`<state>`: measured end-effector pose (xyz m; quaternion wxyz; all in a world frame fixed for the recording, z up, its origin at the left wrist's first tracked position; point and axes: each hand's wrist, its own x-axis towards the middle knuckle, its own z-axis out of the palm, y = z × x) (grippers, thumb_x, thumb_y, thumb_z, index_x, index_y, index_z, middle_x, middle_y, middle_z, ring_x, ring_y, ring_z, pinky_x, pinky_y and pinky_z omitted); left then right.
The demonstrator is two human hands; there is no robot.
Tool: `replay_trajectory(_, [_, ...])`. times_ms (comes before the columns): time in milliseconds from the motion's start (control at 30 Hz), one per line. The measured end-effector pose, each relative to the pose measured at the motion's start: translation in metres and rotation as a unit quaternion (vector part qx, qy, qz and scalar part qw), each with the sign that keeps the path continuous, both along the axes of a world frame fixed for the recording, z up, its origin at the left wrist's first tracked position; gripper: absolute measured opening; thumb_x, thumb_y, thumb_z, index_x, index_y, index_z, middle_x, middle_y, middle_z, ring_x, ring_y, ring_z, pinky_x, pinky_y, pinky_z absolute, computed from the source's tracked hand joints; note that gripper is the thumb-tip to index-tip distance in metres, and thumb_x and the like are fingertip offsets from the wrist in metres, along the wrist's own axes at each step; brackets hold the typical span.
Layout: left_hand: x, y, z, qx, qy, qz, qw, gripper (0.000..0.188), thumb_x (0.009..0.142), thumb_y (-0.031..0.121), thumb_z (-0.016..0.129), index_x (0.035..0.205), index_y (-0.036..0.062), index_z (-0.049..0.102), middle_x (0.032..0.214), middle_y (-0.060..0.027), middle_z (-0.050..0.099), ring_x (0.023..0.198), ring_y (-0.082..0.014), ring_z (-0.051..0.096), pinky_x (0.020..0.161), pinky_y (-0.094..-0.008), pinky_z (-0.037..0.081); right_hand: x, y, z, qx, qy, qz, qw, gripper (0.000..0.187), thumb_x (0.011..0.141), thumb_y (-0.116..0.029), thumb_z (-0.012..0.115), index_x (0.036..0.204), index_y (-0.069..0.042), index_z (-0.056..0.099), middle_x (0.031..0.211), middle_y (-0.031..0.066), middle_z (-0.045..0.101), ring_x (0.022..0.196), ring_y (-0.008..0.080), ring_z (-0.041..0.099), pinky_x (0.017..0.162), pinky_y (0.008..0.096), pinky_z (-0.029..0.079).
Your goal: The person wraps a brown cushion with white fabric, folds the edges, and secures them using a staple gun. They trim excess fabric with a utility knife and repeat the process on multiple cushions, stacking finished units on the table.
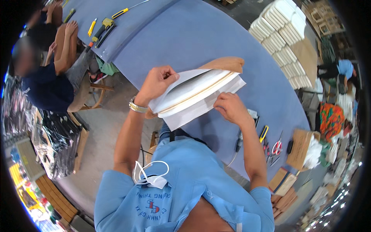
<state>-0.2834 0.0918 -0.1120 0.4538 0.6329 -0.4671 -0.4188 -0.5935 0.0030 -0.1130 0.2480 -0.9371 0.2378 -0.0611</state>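
Head view: left hand [156,85] pinching upper flap of white cover [181,119] between thumb and curled fingers, wristwatch [138,106] circling wrist. Right hand [233,108] bending fingers, pinching lower flap near its right end. Cover hanging tilted over near edge of blue table [166,54], yellowish strip [201,93] running lengthwise between flaps; brown piece [228,62] showing behind its far right end. Red-handled scissors [277,148] and yellow-black knife [264,133] lying right of right forearm. Cardboard box [300,150] standing just beyond scissors. Yellow-handled screwdriver [120,13] resting at table's far left.
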Motion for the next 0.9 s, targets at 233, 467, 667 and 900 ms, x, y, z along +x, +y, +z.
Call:
replay_trajectory(233, [-0.056,0.024,0.012,0.003,-0.101,-0.035,0.994,0.02,0.095,0.016,0.073,0.089,-0.0025,0.07,0.069,0.002,0.059,0.063,-0.0061,0.047,0.057,-0.0284,0.04,0.034,0.014,0.007,-0.006,-0.03,0.013,0.999,0.024,0.095,-0.028,0.068,0.109,-0.01,0.075,0.113,0.0109,0.072,0.108,0.0341,0.066,0.091,0.0461,0.053])
replay_trajectory(467, [-0.064,0.031,-0.006,-0.013,-0.169,0.051,0.984,0.018,0.093,0.015,0.073,0.089,-0.0025,0.072,0.065,-0.0047,0.061,0.059,-0.0102,0.05,0.055,-0.0314,0.041,0.036,0.05,-0.033,-0.064,0.054,0.075,0.994,0.056,0.103,-0.053,0.05,0.13,-0.009,0.071,0.146,0.0163,0.06,0.137,0.0388,0.052,0.12,0.0487,0.035])
replay_trajectory(667, [-0.057,0.034,0.009,0.002,-0.193,0.026,0.981,0.02,0.089,0.02,0.075,0.09,0.0001,0.073,0.07,-0.0113,0.067,0.061,-0.0193,0.058,0.06,-0.0381,0.047,0.039,0.007,-0.011,0.047,0.111,0.019,0.992,0.052,0.103,-0.049,0.054,0.117,-0.003,0.074,0.117,0.0233,0.073,0.11,0.0405,0.069,0.097,0.0493,0.053])
replay_trajectory(900, [-0.06,0.039,0.005,-0.014,-0.245,0.027,0.969,0.024,0.089,0.026,0.076,0.092,0.0022,0.075,0.077,-0.0135,0.071,0.067,-0.0241,0.066,0.065,-0.037,0.052,-0.002,0.01,-0.015,-0.031,0.098,0.004,0.995,0.051,0.101,-0.047,0.058,0.114,0.0,0.073,0.116,0.0246,0.073,0.109,0.0414,0.069,0.094,0.0503,0.054])
